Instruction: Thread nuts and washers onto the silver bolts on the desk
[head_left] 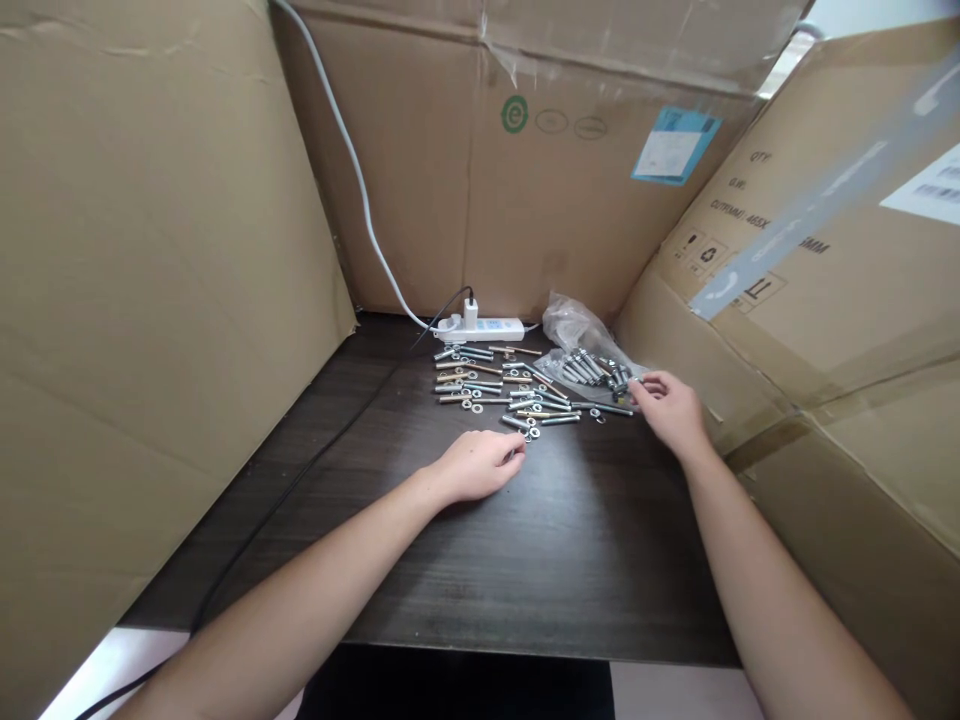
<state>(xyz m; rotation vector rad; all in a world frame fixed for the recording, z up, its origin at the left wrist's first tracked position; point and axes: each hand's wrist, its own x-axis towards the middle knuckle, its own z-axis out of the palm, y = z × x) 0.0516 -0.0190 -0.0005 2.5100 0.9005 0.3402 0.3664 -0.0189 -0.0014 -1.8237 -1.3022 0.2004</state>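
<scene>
The left hand (pixel 480 465) rests on the dark table (pixel 570 560), loosely curled, fingertips at small washers (pixel 531 432); whether it grips anything I cannot tell. The right hand (pixel 670 408) reaches forward, fingers pinching near a bolt (pixel 611 408) lying left-right beside the plastic bag (pixel 581 335).

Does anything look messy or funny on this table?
A bit messy: bolts and washers lie scattered loose on the dark table beside an open plastic bag. The right hand touches some by the bag; the left hand rests near them.
</scene>
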